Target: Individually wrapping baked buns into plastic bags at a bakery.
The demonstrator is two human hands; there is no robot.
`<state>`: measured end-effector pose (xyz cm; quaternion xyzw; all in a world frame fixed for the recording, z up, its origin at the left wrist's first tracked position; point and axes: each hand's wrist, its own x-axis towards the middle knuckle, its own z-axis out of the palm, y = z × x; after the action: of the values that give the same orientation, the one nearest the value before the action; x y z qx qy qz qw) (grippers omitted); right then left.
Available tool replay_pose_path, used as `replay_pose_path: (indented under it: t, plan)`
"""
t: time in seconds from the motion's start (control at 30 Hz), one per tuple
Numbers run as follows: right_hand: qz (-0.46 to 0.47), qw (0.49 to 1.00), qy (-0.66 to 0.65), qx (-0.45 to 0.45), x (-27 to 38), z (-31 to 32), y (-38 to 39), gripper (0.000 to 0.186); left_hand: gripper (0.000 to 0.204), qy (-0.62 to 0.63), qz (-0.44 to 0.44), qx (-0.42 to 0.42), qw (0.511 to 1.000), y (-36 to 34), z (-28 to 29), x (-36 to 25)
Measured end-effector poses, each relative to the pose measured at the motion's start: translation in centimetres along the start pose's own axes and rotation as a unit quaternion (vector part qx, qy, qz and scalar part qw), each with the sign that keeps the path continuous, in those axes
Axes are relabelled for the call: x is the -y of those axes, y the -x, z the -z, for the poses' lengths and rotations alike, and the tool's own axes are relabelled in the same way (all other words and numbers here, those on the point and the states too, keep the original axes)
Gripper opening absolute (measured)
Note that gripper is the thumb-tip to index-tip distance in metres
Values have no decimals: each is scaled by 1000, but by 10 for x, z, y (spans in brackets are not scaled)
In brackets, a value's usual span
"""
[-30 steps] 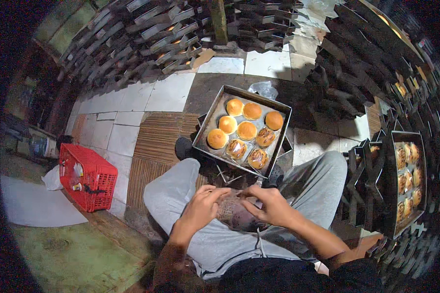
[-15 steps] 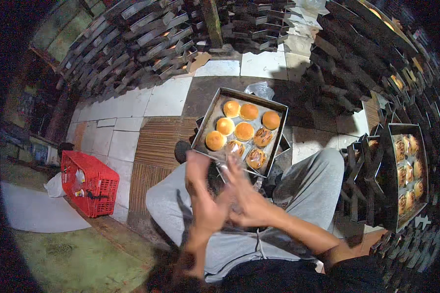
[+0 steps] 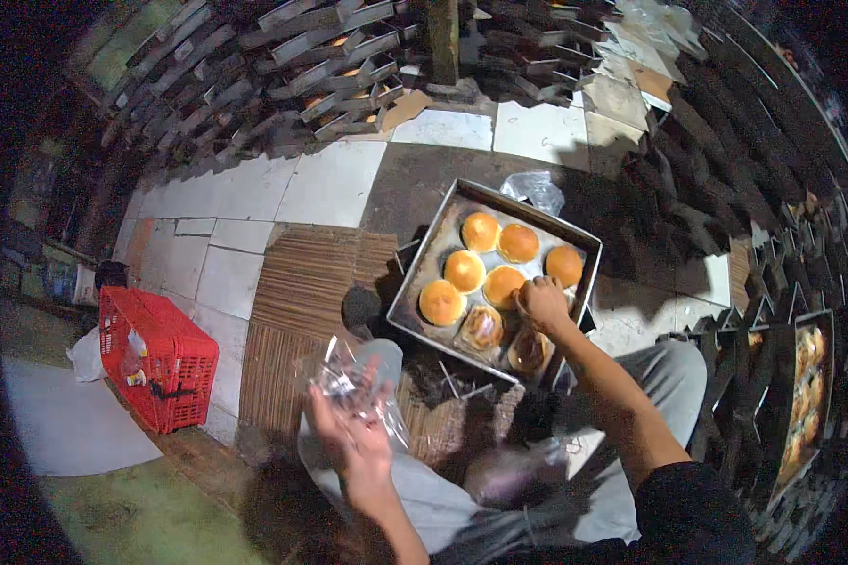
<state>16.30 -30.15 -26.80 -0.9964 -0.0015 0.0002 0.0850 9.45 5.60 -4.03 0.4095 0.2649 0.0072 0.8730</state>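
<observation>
A square metal baking tray [image 3: 428, 237] sits in front of me with several round golden buns [image 3: 464, 271] in it. Along its near side lie two darker, glossy buns [image 3: 481, 328] that look wrapped in clear film. My right hand [image 3: 545, 306] reaches down into the tray, fingers curled together beside a plain bun [image 3: 504, 285]. It covers the spot under it, so what the fingers grip is hidden. Left of the tray, my left hand [image 3: 353, 428] is palm up, holding crinkled clear plastic bags [image 3: 347, 379].
A red plastic basket [image 3: 165, 353] stands at the left. Stacked metal trays rise along the back and right; a tray of buns [image 3: 806, 395] is at the far right. A clear plastic bag [image 3: 534, 191] lies behind the near tray, and brown striped mats [image 3: 297, 292] cover floor tiles.
My hands were together near the tray's front edge and have parted. The right went forward into the tray; the left moved down and left with the plastic bags. The view has shifted.
</observation>
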Motion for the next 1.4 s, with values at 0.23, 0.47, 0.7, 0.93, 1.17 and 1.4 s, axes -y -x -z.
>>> replay_pose_path:
  t: [0.23,0.47,0.7,0.93,1.17,1.4]
  plan:
    - [-208,962,-170,41,26,-19,-69,52,58,75,-1,107,991,21,-17,4]
    - [-218,773,-595,12,-18,37,47,50,53,104,42,167,980,14,-33,29]
    - [-34,643,-739,197,121,223,186,50,46,128,60,102,985,31,5,41]
    - [394,853,-341,4,235,240,218,61,58,215,35,153,964,88,30,-1]
    - [283,866,-411,27,250,207,204,71,61,57,-54,38,996,94,38,37]
    - [192,876,-443,-26,225,224,199,47,69,38,74,66,994,68,9,62]
